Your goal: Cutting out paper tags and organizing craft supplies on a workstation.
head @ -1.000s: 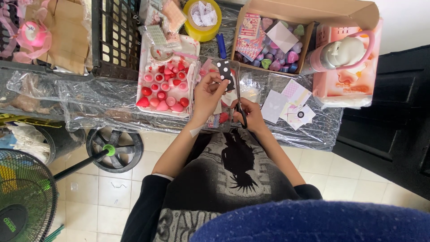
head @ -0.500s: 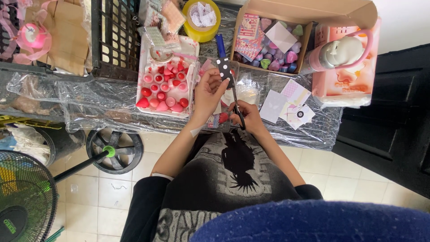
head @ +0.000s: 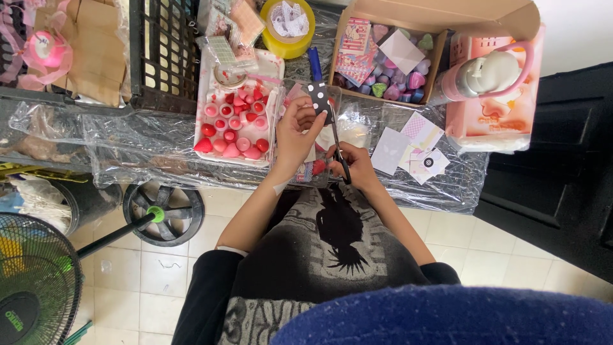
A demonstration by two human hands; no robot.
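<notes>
Over a plastic-covered table [head: 128, 144], left hand [head: 295, 131] holds black white-dotted paper [head: 319, 99], right hand [head: 354, 167] grips scissors [head: 338, 144].

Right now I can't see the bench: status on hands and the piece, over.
Left hand pinching black polka-dot paper piece. Right hand gripping scissors, blades at the paper's edge. White tray of pink and red shapes close by on the left.
</notes>
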